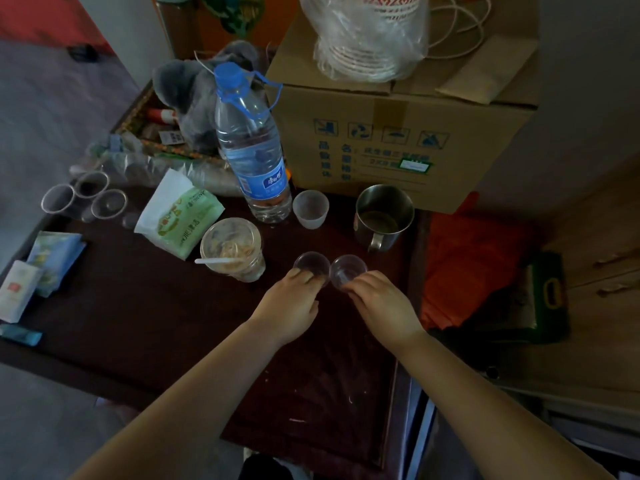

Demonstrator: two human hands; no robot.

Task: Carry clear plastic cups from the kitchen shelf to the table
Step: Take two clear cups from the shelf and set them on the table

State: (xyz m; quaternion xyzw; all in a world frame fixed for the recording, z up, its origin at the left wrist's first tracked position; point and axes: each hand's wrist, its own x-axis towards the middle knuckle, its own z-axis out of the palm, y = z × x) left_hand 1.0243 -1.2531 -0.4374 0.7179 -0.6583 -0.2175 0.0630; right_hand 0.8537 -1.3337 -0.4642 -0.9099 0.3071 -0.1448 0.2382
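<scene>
Two small clear plastic cups stand side by side on the dark wooden table (156,306), just in front of my hands. My left hand (292,301) has its fingertips around the left cup (311,263). My right hand (382,303) grips the right cup (347,270) from the near side. Both cups are upright and their rims nearly touch. Three more clear cups (85,199) sit grouped at the table's far left edge. A frosted white cup (310,207) stands behind, beside the water bottle.
A tall water bottle (251,147), a steel mug (382,216) and a lidded drink cup with a spoon (232,249) stand close behind the hands. A cardboard box (398,133) fills the back right. Tissue packs (180,216) and packets lie left.
</scene>
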